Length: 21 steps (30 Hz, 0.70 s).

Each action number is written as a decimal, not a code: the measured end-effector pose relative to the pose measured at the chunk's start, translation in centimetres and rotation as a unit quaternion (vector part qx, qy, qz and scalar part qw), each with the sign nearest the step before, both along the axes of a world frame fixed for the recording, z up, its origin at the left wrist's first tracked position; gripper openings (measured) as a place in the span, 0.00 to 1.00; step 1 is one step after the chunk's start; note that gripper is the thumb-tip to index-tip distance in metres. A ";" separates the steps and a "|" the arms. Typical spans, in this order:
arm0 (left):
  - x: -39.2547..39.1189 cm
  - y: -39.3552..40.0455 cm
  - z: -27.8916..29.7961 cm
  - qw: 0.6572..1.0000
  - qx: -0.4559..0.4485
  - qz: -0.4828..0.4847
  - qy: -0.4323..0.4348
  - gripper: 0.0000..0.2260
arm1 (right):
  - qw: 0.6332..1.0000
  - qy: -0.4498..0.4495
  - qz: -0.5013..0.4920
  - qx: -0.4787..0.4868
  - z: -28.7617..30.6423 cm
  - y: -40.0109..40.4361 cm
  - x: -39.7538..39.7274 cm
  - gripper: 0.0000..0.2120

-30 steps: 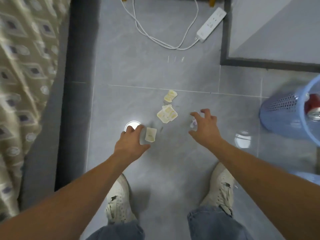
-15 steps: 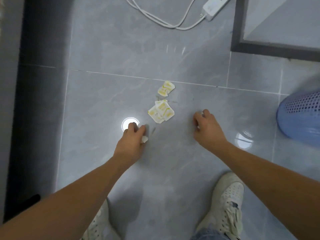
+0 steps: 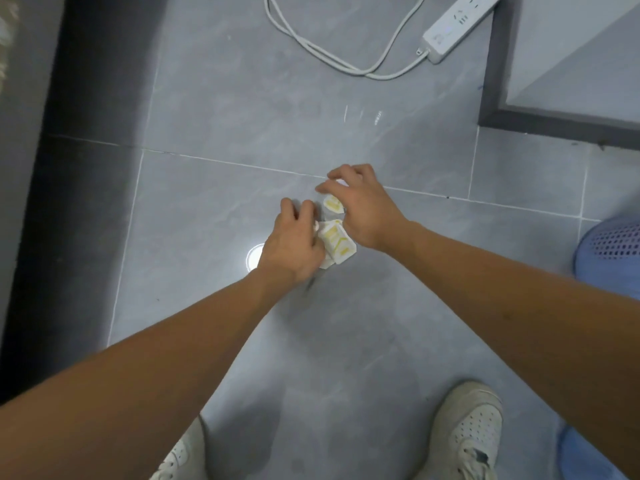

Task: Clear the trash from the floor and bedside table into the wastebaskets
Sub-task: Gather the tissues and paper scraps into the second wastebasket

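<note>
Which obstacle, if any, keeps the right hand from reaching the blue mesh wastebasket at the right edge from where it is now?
Probably none. Bare floor lies between the right hand and the blue mesh wastebasket, though its fingers are busy on a wrapper.

Left arm: bare, extended from the lower left of the frame towards the centre. Left hand (image 3: pixel 292 245): seen from the back, fingers curled downward, a white scrap pinched at the fingertips. Right arm: bare, extended from the right edge towards the centre. Right hand (image 3: pixel 360 209): placed just above and right of the left hand, nearly touching it, back upward, fingers curled, something small and white held under the fingertips. Feet: two pale shoes are seen at the bottom edge.
</note>
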<state>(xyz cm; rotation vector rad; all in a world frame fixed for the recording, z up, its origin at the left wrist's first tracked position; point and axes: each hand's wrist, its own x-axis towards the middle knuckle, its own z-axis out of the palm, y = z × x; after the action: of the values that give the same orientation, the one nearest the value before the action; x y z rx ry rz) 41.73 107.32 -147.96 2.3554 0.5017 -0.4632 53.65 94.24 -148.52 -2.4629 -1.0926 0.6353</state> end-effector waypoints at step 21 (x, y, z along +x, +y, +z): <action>-3.8 -0.5 -1.4 0.985 0.097 -0.140 -0.026 0.17 | 0.991 -0.036 -0.120 0.043 -2.3 -7.1 -7.0 0.26</action>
<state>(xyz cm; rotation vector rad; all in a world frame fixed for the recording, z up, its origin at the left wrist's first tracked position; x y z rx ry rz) 37.88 106.80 -149.34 2.6332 0.1984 -0.4974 46.67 87.16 -150.84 -2.5064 -0.8116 0.4206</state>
